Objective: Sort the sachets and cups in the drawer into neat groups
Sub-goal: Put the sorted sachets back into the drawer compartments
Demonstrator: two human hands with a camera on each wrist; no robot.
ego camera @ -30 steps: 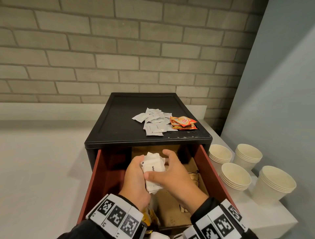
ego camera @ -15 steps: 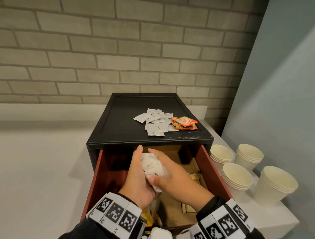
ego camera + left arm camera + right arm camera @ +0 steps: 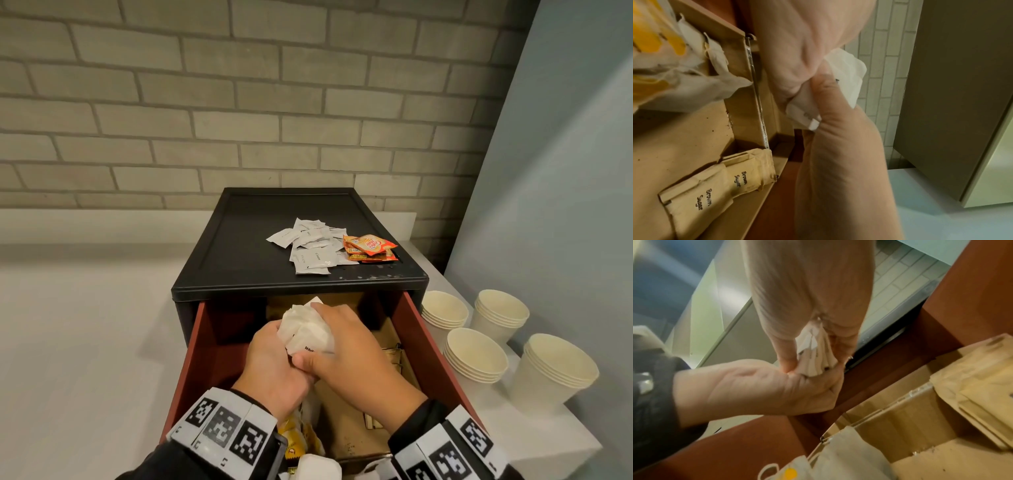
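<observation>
White sachets (image 3: 306, 330), a bunched stack, sit gripped between left hand (image 3: 274, 363) and right hand (image 3: 352, 353), fingers (image 3: 329, 310) curled around them; four cup stacks (image 3: 476, 354) stand on the tabletop (image 3: 85, 342).

Ahead of me runs a grey brick wall (image 3: 212, 113) with pale mortar lines. Below it a white counter (image 3: 75, 335) stretches off to my left, its raised back ledge (image 3: 85, 224) meeting the bricks. On my right a smooth blue-grey panel (image 3: 565, 192) stands close, with a soft band of light falling across it.
</observation>
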